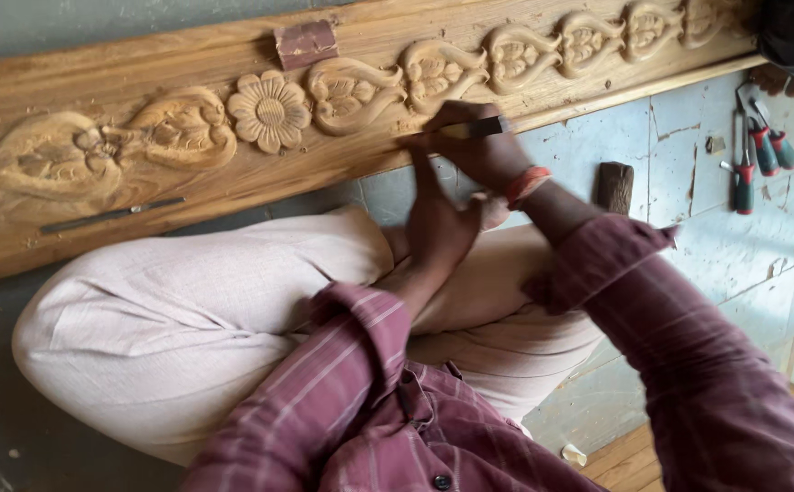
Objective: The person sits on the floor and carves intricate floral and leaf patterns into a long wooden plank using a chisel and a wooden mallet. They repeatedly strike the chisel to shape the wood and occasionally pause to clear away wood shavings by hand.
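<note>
Head view: person seated cross-legged on floor, carved wooden board (142, 173) running across in front. Right hand (483, 150) closed around chisel (477, 128), tool lying near board's lower edge below leaf carving (438, 75). Left hand (438, 223) just beneath — fingers extended upward, tips touching board edge beside chisel; grip on anything cannot be told. Thin metal tool (110, 216) lying on board, well left. Red-handled tools (761, 150) on floor at right. Small wooden block (614, 187) near right wrist.

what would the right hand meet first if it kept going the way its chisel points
Most likely the carved wooden panel: the right hand points its chisel left, toward the lower edge of the leaf carving, though depth is unclear.
</note>
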